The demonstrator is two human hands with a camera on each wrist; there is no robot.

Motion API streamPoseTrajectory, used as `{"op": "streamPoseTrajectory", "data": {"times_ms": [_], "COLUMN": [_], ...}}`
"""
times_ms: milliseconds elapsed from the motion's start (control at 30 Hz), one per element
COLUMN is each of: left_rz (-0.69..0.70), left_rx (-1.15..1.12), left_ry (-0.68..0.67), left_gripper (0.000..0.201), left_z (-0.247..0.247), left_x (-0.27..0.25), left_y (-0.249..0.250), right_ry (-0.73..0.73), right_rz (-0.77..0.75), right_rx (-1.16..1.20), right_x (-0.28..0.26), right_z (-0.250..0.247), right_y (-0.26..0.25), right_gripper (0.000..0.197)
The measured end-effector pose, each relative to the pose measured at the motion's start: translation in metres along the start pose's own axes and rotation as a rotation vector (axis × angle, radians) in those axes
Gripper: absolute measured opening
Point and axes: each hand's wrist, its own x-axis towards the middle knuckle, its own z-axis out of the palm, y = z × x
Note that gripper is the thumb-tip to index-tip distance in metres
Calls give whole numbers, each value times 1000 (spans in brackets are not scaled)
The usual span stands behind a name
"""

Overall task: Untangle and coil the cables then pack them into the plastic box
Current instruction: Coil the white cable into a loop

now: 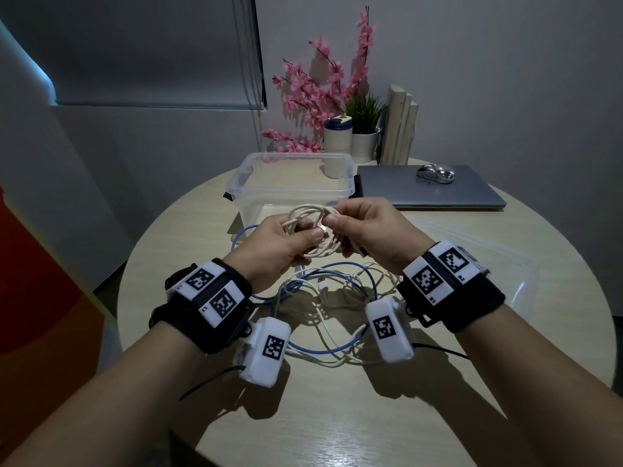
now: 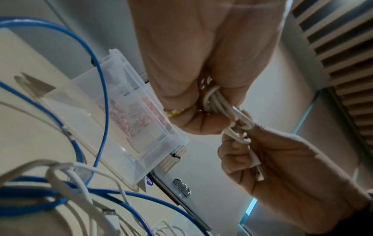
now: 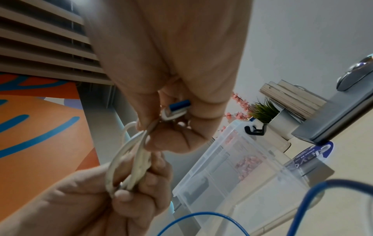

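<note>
- Coiling is the step in hand: both hands hold one cream cable (image 1: 312, 230), already wound into several loops, at frame centre above the table (image 1: 337, 416).
- Left hand (image 1: 276, 247): fingers and thumb curled round the left side of the coil, gripping the bundled loops.
- Right hand (image 1: 367, 227): fingers curled on the right side of the coil; the right wrist view shows a plug (image 3: 178, 107) with a blue tip held at its fingertips.
- Judgement: that plug looks like the loose end, so the next move probably calls for tucking or wrapping it round the loops to lock the coil, the left grip keeping the turns from springing apart.
- Box (image 1: 293, 183): clear plastic, lid off, just beyond the hands at upper centre. No cable can be made out inside; one pale shape shows through its far wall, and whether it lies inside or behind cannot be told.
- Remaining work: a blue cable (image 1: 320, 348) and further white cables (image 1: 337, 291) lie tangled together on the table at lower centre, beneath the wrists. Judged early in the task.
- Surface: round, pale wood-grain table. A closed laptop (image 1: 431, 190) with a mouse (image 1: 435, 173) on it sits right of the box.
- Room: dim; grey walls, a window blind (image 1: 151, 52) at upper left, pink flowers (image 1: 320, 89), a small plant and books at upper centre.
</note>
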Motion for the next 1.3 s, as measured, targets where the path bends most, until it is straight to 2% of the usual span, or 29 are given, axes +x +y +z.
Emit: {"op": "streamPoseTrajectory", "data": {"times_ms": [67, 133, 200, 333, 400, 500, 733, 867, 967, 1000, 1167, 1300], "left_rz": [27, 40, 38, 19, 21, 19, -7, -7, -17, -25, -7, 41], "left_rx": [71, 110, 141, 192, 186, 190, 216, 161, 60, 9, -88, -109], "left_ry": [44, 70, 68, 100, 114, 95, -22, -71, -170, -192, -118, -60], "left_gripper": [3, 18, 24, 21, 13, 14, 15, 15, 12, 17, 39, 30], "left_z": [1, 2, 1, 3, 4, 5, 2, 4, 5, 4, 0, 0], "left_x": [1, 3, 3, 4, 4, 3, 4, 2, -2, -3, -4, -3], "left_y": [1, 3, 5, 2, -1, -3, 0, 1, 2, 2, -2, -7], "right_ry": [15, 26, 48, 122, 136, 133, 93, 84, 82, 90, 163, 198], "right_rz": [-12, -20, -18, 19, 24, 54, 74, 90, 106, 111, 121, 109], "right_rx": [-5, -10, -16, -45, -34, 2, 8, 7, 6, 9, 11, 6], "right_x": [-1, -2, -2, -1, -1, 0, -2, -3, -4, -4, -1, 0], "right_z": [1, 2, 3, 5, 6, 5, 5, 4, 1, 1, -2, -3], "right_y": [-2, -5, -6, -4, -3, -3, -4, -5, -6, -6, -4, -3], "right_gripper": [13, 11, 9, 7, 8, 25, 14, 17, 18, 18, 9, 12]}}
